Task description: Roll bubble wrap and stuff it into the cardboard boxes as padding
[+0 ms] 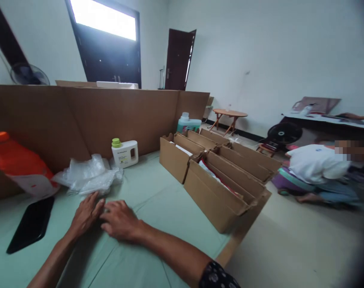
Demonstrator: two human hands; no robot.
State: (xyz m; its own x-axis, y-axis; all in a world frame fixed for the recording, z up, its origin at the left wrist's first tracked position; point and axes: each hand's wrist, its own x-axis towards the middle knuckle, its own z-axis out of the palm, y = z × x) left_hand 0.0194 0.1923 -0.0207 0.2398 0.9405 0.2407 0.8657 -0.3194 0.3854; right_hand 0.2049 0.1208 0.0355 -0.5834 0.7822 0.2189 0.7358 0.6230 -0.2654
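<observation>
My left hand (87, 214) lies on the pale green table cover, its fingers stretched forward just short of a pile of clear plastic bags (92, 176). Close beside it, my right hand (120, 221) rests with its fingers loosely bent and a little apart; I see nothing held in either hand. A white jug with a yellow-green cap (125, 154) stands behind the bags. On the left are an orange bottle (23, 164), tilted in view, and a black phone (32, 225) lying flat.
Several open cardboard boxes (212, 192) line the table's right edge, some with packets inside. Behind them stands a teal bottle (188, 123). A cardboard screen (125, 116) closes off the back. A person in a white shirt (314, 162) sits low at the right, near a fan (284, 134).
</observation>
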